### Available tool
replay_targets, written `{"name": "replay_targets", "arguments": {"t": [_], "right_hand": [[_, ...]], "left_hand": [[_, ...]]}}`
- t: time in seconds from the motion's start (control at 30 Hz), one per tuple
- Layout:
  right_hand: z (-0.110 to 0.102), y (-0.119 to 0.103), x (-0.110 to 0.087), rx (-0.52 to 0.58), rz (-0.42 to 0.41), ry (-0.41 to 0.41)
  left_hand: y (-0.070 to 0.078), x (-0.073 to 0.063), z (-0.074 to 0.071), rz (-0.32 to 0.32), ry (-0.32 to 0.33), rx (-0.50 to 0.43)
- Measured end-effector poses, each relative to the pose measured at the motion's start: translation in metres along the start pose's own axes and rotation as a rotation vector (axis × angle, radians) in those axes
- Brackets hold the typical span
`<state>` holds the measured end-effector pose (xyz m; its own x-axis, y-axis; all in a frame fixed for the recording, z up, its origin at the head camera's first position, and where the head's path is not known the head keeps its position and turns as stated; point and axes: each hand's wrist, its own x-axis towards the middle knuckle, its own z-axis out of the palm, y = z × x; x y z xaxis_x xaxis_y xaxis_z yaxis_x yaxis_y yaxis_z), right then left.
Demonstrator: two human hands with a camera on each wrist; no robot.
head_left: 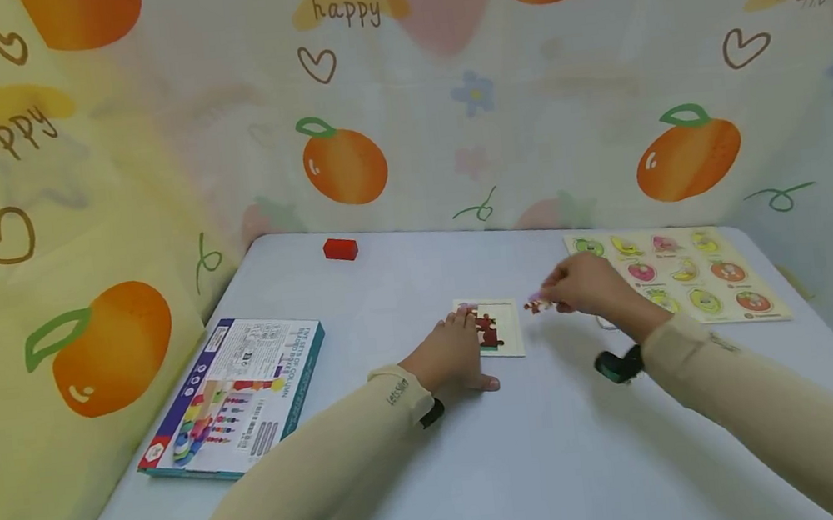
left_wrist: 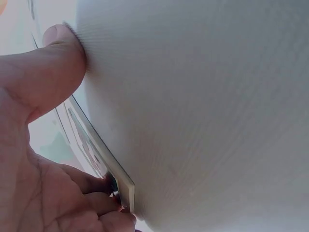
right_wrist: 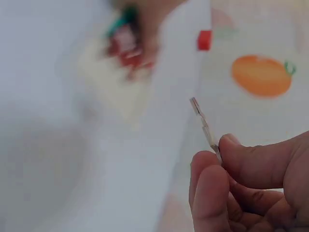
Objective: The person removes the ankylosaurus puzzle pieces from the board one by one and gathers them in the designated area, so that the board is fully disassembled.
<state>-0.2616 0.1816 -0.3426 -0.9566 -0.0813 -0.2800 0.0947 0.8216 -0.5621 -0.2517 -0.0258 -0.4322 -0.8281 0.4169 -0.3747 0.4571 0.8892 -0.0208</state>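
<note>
A small jigsaw board point(head_left: 513, 344) with a pale frame lies mid-table, partly filled with dark red and white pieces. My left hand point(head_left: 454, 350) rests over its left side, fingers on the board and thumb point(left_wrist: 63, 53) spread away on the table. That hand hides part of the picture. To the right of the board, my right hand point(head_left: 588, 287) pinches a puzzle piece point(head_left: 537, 305) between thumb and fingers. In the right wrist view the thin puzzle piece point(right_wrist: 204, 126) is seen edge-on, sticking out beyond the fingertips.
At the left lies a flat toy box point(head_left: 249, 393). A red block point(head_left: 341, 249) sits near the back edge. Behind my right hand, a fruit picture board point(head_left: 681, 272) lies at the back right. A fruit-printed cloth point(head_left: 403, 119) hangs behind the table.
</note>
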Motion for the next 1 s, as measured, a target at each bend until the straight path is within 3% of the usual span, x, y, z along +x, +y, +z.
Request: {"name": "replay_targets", "arguments": {"t": [0.2, 0.37, 0.53, 0.8, 1.0], "right_hand": [[-0.009, 0.081, -0.055, 0.117, 0.097, -0.202], [-0.004, 0.115, -0.079, 0.160, 0.169, -0.275], [0.003, 0.127, -0.089, 0.148, 0.195, -0.275], [0.012, 0.126, -0.088, -0.126, 0.120, -0.157], [0.013, 0.122, -0.089, -0.223, 0.065, -0.116]], "left_hand": [[-0.003, -0.002, 0.001, -0.005, -0.003, 0.047], [-0.001, -0.004, -0.002, -0.001, -0.005, 0.040], [0.003, -0.007, -0.006, 0.009, -0.011, 0.050], [0.002, -0.013, -0.006, 0.011, -0.017, 0.026], [0.000, -0.017, -0.007, -0.001, -0.004, -0.035]]}}
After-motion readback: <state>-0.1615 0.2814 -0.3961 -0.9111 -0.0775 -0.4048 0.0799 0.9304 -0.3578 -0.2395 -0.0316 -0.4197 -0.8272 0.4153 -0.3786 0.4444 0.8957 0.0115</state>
